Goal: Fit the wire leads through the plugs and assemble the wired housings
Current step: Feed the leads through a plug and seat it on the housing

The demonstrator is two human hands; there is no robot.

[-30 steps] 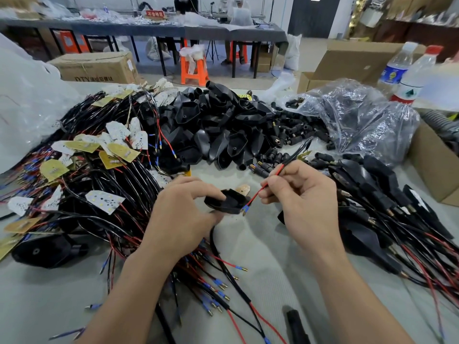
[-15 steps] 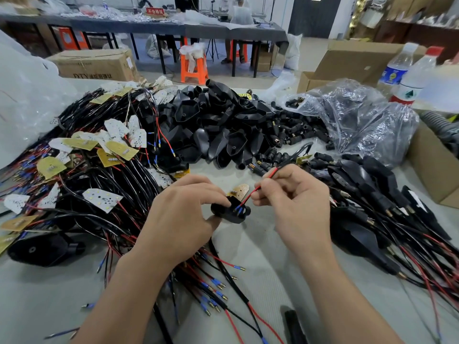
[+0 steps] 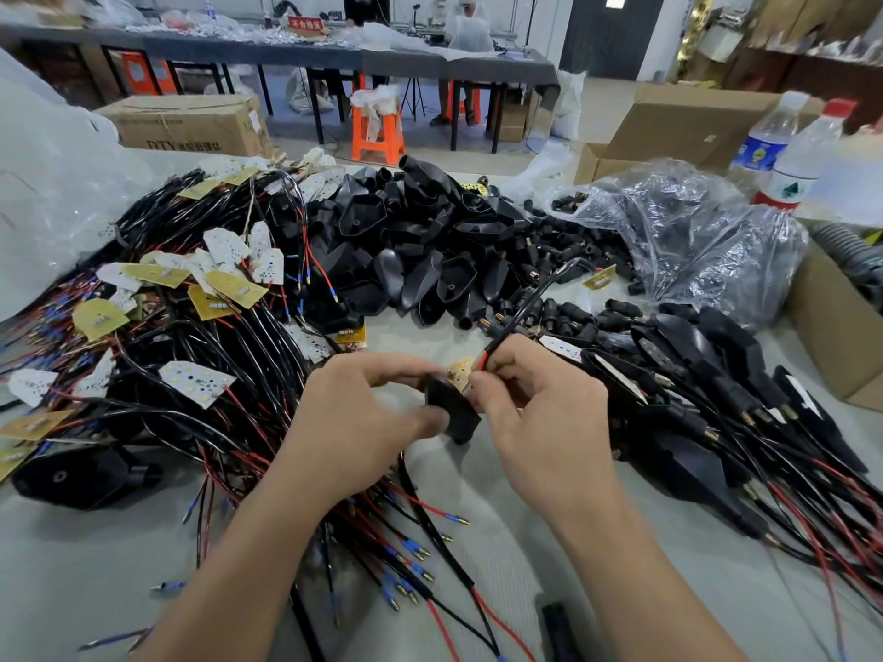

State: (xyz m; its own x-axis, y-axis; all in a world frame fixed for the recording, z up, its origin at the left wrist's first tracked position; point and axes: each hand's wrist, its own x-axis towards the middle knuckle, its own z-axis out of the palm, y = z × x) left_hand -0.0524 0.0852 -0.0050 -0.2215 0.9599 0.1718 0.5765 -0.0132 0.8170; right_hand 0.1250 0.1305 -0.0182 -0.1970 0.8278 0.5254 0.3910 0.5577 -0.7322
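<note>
My left hand (image 3: 363,422) grips a small black housing (image 3: 451,408) between thumb and fingers at the table's middle. My right hand (image 3: 540,413) pinches a red and black wire lead (image 3: 535,303) right at the housing's top, where a small yellowish circuit board (image 3: 461,370) sticks out. The lead runs up and to the right from my fingers. The lead's tip is hidden between the housing and my fingers.
A heap of wired boards (image 3: 191,303) fills the left. Empty black housings (image 3: 415,246) and small black plugs (image 3: 568,260) are piled behind. Assembled wired housings (image 3: 716,398) lie right. Plastic bag (image 3: 683,241), two bottles (image 3: 788,150) and cardboard boxes (image 3: 831,327) stand far right.
My right hand has moved left and down with the lead until its fingers meet the housing. My left hand has turned the housing more upright. The lead's blue tip no longer shows.
</note>
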